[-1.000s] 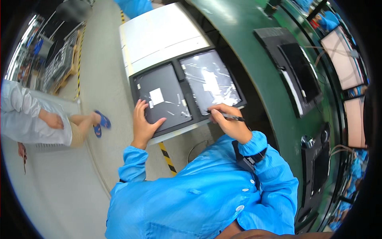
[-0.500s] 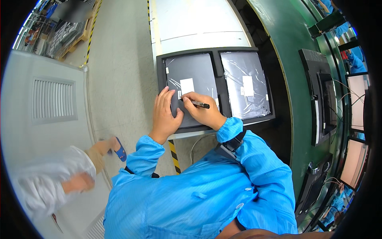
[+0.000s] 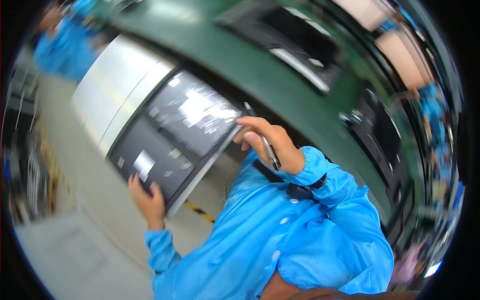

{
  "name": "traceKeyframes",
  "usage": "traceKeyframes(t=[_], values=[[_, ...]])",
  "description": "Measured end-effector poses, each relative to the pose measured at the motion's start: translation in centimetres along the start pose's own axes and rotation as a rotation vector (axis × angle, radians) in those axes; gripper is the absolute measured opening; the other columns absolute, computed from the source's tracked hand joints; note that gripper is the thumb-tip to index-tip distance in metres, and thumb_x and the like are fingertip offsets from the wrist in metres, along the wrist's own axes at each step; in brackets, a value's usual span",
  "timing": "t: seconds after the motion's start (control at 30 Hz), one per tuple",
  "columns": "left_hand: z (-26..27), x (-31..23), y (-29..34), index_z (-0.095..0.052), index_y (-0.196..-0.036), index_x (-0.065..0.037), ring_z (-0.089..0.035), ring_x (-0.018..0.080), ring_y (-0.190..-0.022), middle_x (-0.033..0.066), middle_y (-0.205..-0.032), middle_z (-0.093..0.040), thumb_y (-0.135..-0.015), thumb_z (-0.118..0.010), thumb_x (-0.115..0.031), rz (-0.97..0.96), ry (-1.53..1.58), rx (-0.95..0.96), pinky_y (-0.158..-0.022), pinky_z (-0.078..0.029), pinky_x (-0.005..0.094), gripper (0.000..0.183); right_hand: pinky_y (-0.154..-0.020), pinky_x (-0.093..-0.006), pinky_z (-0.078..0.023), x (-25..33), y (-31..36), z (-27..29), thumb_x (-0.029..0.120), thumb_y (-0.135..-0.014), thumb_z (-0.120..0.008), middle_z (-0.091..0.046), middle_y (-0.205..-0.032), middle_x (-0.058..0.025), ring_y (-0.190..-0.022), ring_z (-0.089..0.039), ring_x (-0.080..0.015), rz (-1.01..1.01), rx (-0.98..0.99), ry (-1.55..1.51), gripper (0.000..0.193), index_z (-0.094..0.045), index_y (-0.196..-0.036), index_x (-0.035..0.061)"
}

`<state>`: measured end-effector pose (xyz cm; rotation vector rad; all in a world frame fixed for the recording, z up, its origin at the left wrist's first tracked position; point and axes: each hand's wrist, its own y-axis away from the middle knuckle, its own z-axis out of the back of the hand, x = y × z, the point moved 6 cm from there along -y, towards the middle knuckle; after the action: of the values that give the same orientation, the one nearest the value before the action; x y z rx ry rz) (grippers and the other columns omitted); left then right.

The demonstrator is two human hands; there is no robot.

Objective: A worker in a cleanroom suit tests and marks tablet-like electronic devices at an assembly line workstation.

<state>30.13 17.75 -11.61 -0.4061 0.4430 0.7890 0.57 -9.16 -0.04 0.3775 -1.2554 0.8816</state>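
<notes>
Two dark flat panels wrapped in clear film, a left panel (image 3: 165, 157) and a right panel (image 3: 197, 140), lie side by side in a black tray (image 3: 214, 152). White labels sit on both. My left hand (image 3: 147, 202) is at the near left edge of the left panel, thumb and fingers apart, holding nothing. My right hand (image 3: 275, 142) is raised off the panels, right of the tray's near corner. It holds a black pen (image 3: 272, 156) slantwise through the fingers, one end up past the knuckles. Motion blurs the panels' details.
A white table top (image 3: 122, 75) carries the tray. Alongside runs a green workbench (image 3: 295, 102) with a black screen-like device (image 3: 300, 45) and another dark device (image 3: 375, 132). A person in blue (image 3: 65, 50) is at the far left. Striped floor tape (image 3: 200, 212) shows below.
My view has turned, so the table and bench now slant. My right hand has lifted from the left panel and moved right with the pen. My left hand stays by that panel.
</notes>
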Motion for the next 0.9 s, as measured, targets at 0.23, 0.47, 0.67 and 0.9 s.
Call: traceKeyframes(t=[0.23, 0.47, 0.67, 0.9], values=[[-2.8, -10.4, -0.6, -0.046, -0.153, -0.002, -0.044, 0.036, -0.147, 0.021, -0.153, -0.051, -0.093, -0.072, -0.031, -0.199, -0.278, 0.083, -0.125, -0.005, 0.0667, 0.072, -0.097, -0.0464, -0.051, 4.1, 14.3, 21.0, 0.021, -0.081, -0.088, -0.066, -0.128, -0.0199, -0.113, -0.065, -0.0396, 0.076, -0.716, 1.222, 0.06, -0.06, -0.131, 0.0042], [-9.2, -20.3, -1.6, -0.043, -0.155, 0.0, -0.029, 0.0383, -0.156, 0.0236, -0.163, -0.037, -0.084, -0.081, -0.051, -0.416, -0.285, 0.277, -0.124, -0.01, 0.0691, 0.095, -0.099, -0.0455, -0.05, 0.3, 16.6, 25.6, 0.021, -0.08, -0.088, -0.066, -0.13, -0.0166, -0.116, -0.064, -0.0378, 0.011, -0.597, 1.085, 0.058, -0.062, -0.131, 0.0077], [-10.6, -20.4, -1.6, -0.045, -0.154, 0.001, -0.028, 0.0396, -0.156, 0.0268, -0.162, -0.037, -0.083, -0.079, -0.055, -0.408, -0.396, 0.316, -0.122, -0.008, 0.0725, 0.098, -0.101, -0.0456, -0.047, -0.5, 17.0, 26.3, 0.016, -0.082, -0.085, -0.067, -0.125, -0.0144, -0.117, -0.063, -0.0362, -0.019, -0.608, 0.996, 0.052, -0.064, -0.129, 0.0067], [-11.1, -20.3, -1.7, -0.045, -0.154, 0.001, -0.03, 0.0388, -0.155, 0.0234, -0.163, -0.036, -0.086, -0.078, -0.052, -0.428, -0.422, 0.293, -0.123, -0.012, 0.0693, 0.092, -0.1, -0.0459, -0.047, -0.6, 17.0, 26.7, 0.013, -0.081, -0.085, -0.068, -0.124, -0.0143, -0.117, -0.063, -0.0356, 0.01, -0.634, 0.982, 0.05, -0.065, -0.127, 0.0066]])
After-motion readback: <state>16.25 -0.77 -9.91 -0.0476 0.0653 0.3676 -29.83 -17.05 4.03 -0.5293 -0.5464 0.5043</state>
